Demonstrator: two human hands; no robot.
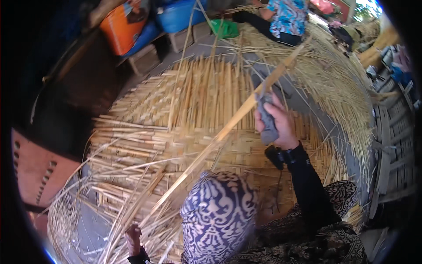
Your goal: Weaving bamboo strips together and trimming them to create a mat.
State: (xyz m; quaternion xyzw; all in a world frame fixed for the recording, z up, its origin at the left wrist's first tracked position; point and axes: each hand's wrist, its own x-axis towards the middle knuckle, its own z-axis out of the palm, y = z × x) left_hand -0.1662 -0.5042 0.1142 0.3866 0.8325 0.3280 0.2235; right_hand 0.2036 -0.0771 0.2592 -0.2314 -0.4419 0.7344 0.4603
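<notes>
A long, pale split-cane strip (pixel 206 152) slants across the view, from the lower left up to the upper right. My right hand (pixel 281 121) is closed round the grey, wrapped-looking handle of a knife (pixel 267 121). Its blade, only partly visible, meets the strip just above my fingers. Down at the lower left, my left hand (pixel 133 241) has its fingers curled about the strip's near end. Below the strip spreads a partly woven cane mat (pixel 198 127), with loose strip ends sticking out along its far and left sides.
My knee in patterned blue cloth (pixel 220 215) rises at front centre. Loose strips (pixel 334 97) lie heaped at right, where a woven panel (pixel 389 145) stands. At the back are another person (pixel 288 20), an orange sack (pixel 125 28), a blue container (pixel 180 15) and a green bag (pixel 225 29).
</notes>
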